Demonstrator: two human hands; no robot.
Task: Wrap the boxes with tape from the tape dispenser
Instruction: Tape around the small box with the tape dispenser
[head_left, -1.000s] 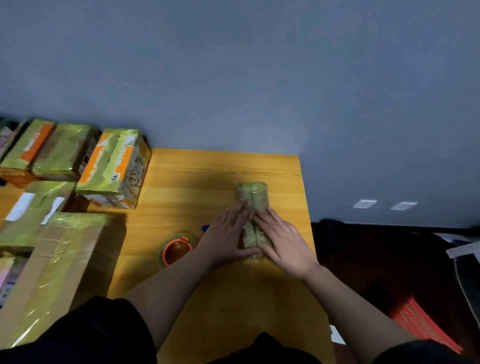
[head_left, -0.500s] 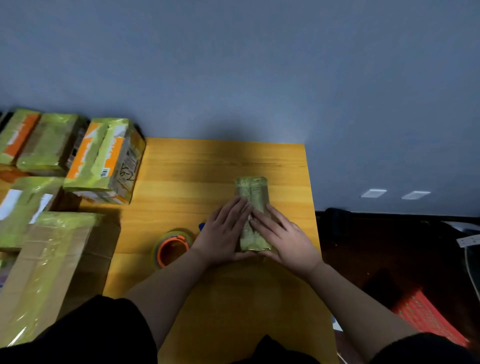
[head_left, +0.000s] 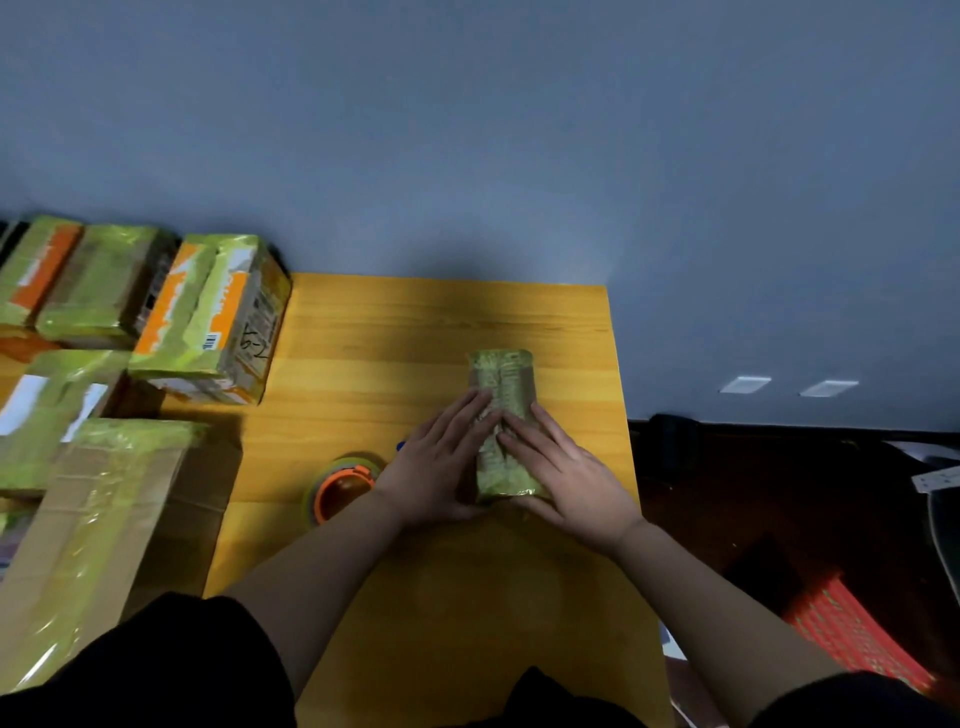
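On the right half of the yellow bench (head_left: 363, 332) lies a narrow taped box (head_left: 501, 374); left hand (head_left: 441, 467) and right hand (head_left: 561, 473) press it, fingers flat, no closed grip. The tape dispenser (head_left: 340, 491) sits just left.

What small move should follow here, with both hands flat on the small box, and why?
Probably slide both palms outward to finish smoothing the tape. The left hand and right hand lie flat on the small green-taped box, which already looks covered, while the orange tape dispenser sits unheld beside it on the yellow wooden table.
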